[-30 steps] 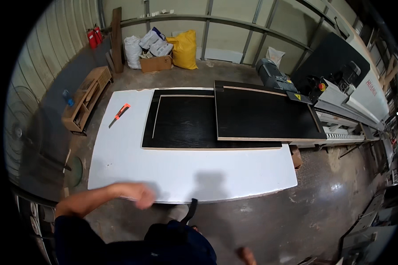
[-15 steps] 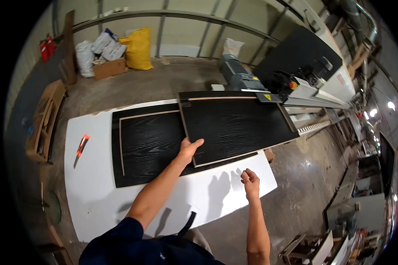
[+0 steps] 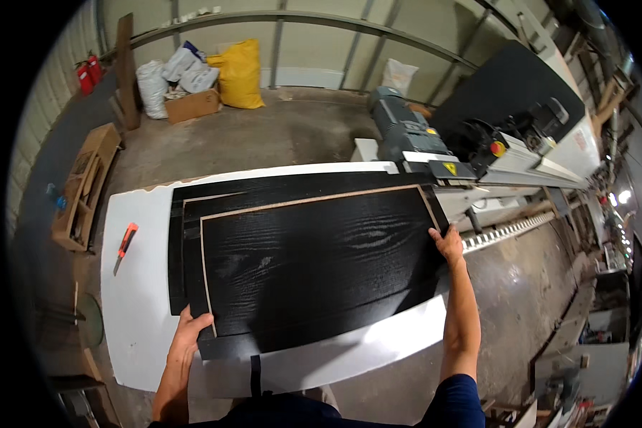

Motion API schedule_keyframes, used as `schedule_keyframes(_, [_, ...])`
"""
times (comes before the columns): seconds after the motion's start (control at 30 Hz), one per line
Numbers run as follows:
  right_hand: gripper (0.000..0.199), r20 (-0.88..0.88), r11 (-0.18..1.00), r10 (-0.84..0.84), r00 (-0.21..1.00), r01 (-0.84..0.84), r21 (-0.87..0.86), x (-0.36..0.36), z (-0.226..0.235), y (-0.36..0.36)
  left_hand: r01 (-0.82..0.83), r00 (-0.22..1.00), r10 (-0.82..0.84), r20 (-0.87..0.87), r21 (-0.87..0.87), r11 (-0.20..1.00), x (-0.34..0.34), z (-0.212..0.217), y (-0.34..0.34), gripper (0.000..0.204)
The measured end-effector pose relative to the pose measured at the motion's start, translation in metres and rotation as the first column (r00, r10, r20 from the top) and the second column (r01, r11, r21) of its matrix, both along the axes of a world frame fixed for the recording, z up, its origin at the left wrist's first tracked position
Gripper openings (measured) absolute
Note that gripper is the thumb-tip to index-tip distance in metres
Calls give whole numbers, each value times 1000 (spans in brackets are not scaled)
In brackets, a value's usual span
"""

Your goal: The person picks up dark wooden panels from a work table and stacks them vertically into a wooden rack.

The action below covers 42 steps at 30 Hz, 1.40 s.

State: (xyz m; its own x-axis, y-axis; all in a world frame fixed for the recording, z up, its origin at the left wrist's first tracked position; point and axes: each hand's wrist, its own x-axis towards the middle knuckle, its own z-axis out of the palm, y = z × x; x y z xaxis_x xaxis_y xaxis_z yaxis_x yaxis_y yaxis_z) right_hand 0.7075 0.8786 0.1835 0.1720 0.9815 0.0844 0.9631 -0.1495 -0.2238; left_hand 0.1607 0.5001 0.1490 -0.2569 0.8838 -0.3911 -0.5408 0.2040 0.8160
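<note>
A black wood-grain panel [image 3: 321, 260], with pale edging strips along its inner border, is held between my hands. My left hand [image 3: 189, 330] grips its near left corner, thumb on top. At the right edge, my right hand [image 3: 448, 244] is closed round the side, thumb on the upper face and fingers mostly hidden. Beneath it lies a second black panel [image 3: 177, 250], mostly covered, with its left and far borders showing. Whether the upper panel touches the lower one cannot be made out. Both are over a white board [image 3: 139, 314].
An orange utility knife [image 3: 125, 248] lies on the white board's left part. A machine with a grey motor [image 3: 406, 128] and a red knob stands beyond the right corner. Filled sacks [image 3: 239, 75] and a cardboard box [image 3: 192, 105] sit by the far wall; a wooden shelf unit [image 3: 85, 187] stands left.
The upper panel has moved left and toward me, covering more of the lower one. My left hand has moved nearer with it; my right hand has gone from free to gripping its right edge.
</note>
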Motion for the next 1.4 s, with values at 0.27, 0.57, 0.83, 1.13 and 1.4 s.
schedule_keyframes(0.27, [59, -382, 999, -28, 924, 35, 12, -68, 29, 24, -175, 935, 132, -329, -106, 979, -25, 62, -30, 59])
schedule_keyframes(0.57, [41, -778, 805, 563, 280, 28, 593, -103, 114, 46, -227, 691, 437, -576, 401, 887, -124, 187, 16, 52])
schedule_keyframes(0.83, [45, -684, 785, 605, 407, -164, 597, -92, 7, 74, 113, 55, 317, -947, 321, 940, -183, 133, 17, 34])
schedule_keyframes(1.13, [34, -408, 803, 538, 737, -302, 513, -22, -80, 8, 25, 441, 479, -759, 544, 838, -138, 20, 5, 30])
schedule_keyframes(1.4, [70, -461, 939, 325, 826, -338, 56, 62, -59, -174, -16, 5, -326, -945, -326, 945, -119, -13, -109, 70])
